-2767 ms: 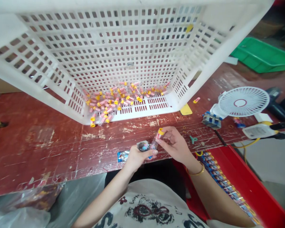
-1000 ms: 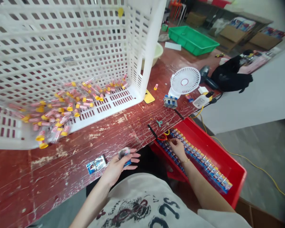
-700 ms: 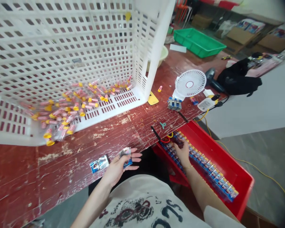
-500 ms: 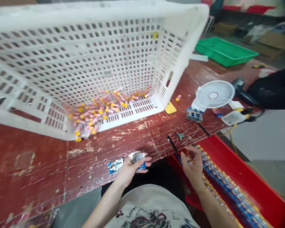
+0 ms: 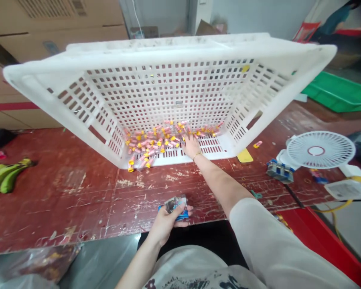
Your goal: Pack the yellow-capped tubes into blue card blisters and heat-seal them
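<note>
My left hand (image 5: 167, 220) is closed around a small stack of shiny blue-and-silver packets (image 5: 175, 204), held just over the table's front edge with the thumb on top. My right hand (image 5: 191, 147) reaches into a white slotted plastic basket (image 5: 174, 56) that lies on its side, opening toward me. Its fingers stretch out, apart, at the edge of a pile of small pink pieces with yellow ends (image 5: 152, 143) in clear wrapping. The tips are partly lost among the pieces, and no piece shows clearly in that hand.
On the worn red table (image 5: 87, 200) lie bananas (image 5: 9, 176), a yellow card (image 5: 245, 155), a bundle of blue-and-silver packets (image 5: 279, 170) and a white fan (image 5: 320, 150). Beyond is a green tray (image 5: 339, 92). A red bin (image 5: 319, 237) stands low at right.
My right hand has moved from the red bin at the right up into the basket. My left hand stays near the table edge, still holding packets. The view has shifted leftward and up.
</note>
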### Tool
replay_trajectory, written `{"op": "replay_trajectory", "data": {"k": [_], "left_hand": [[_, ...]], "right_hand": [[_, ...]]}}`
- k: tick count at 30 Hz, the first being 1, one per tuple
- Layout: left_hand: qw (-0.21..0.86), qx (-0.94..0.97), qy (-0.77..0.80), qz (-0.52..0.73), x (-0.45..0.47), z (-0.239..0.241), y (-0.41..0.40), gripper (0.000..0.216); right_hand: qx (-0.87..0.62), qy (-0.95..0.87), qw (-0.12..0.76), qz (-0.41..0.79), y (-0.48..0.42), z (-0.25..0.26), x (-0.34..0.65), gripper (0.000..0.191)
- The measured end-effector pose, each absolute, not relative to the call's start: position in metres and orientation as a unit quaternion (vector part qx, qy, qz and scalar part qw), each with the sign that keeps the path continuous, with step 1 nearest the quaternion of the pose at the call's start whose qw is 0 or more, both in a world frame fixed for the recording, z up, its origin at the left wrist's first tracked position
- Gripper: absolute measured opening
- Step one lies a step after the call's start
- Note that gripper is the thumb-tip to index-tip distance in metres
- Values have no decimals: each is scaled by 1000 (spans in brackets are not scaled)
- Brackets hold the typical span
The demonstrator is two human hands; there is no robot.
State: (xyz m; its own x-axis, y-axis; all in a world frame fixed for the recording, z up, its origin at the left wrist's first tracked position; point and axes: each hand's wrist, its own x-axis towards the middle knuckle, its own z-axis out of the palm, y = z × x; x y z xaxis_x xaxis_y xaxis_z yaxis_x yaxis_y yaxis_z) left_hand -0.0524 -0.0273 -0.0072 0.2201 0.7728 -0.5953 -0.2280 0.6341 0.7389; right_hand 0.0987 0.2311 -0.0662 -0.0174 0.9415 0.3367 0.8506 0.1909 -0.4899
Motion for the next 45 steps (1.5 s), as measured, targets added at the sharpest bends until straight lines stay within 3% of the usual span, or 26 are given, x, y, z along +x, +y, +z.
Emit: {"op": "replay_trajectory", "data": {"k": [7, 13, 18, 24, 30, 33, 40, 45], "left_hand": [[729, 242, 532, 355, -53, -10, -18, 39], [720, 209, 530, 397, -55, -16, -15, 40], [734, 175, 529, 389, -52, -26, -15, 43], [732, 202, 516, 397, -51, -26, -18, 43], [741, 237, 515, 359, -55, -18, -18, 38], [748, 246, 512, 344, -51, -15, -17, 39], [747, 265, 485, 370, -43, -12, -16, 40], [742, 258, 494, 373, -42, -14, -19, 40]], "right_hand": [[-614, -737, 280, 40, 229, -69, 110, 41], [-581, -748, 308, 92, 233, -78, 116, 31], [-561, -733, 357, 142, 205, -87, 136, 33], [-582, -629, 477, 194, 145, -71, 139, 28], [-495, -541, 543, 409, 50, -29, 135, 22], [-463, -572, 522, 430, 28, -3, 137, 14], [-420, -714, 464, 313, 27, 35, 135, 3], [-422, -681, 433, 413, 33, 18, 127, 14]]}}
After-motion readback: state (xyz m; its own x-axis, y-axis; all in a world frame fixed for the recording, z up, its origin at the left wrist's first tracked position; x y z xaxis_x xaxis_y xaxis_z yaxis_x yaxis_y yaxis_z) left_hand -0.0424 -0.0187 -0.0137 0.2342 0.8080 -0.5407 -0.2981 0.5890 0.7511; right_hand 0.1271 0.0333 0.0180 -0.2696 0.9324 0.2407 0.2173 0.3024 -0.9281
